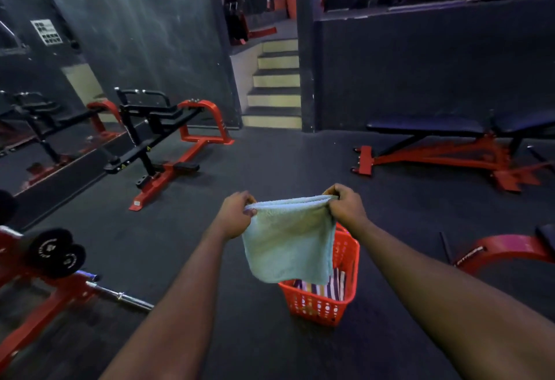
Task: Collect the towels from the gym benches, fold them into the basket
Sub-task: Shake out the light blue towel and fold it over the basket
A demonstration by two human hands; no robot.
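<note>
Left hand (235, 214): arm outstretched, fingers pinched on the towel's upper left corner. Light green terry towel (289, 243): centre frame, doubled over, top edge level from left to right, body hanging down over the basket. Right hand (345, 207): fingers clamped on the upper right corner. Red perforated plastic basket (324, 309): on dark floor (240, 169), holding a striped towel (336, 285).

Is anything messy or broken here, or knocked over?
Nothing stands out. The left hand and right hand hold a light blue towel by its top corners above the red basket, which stands upright on the floor with a striped towel inside. The bench looks bare.
</note>
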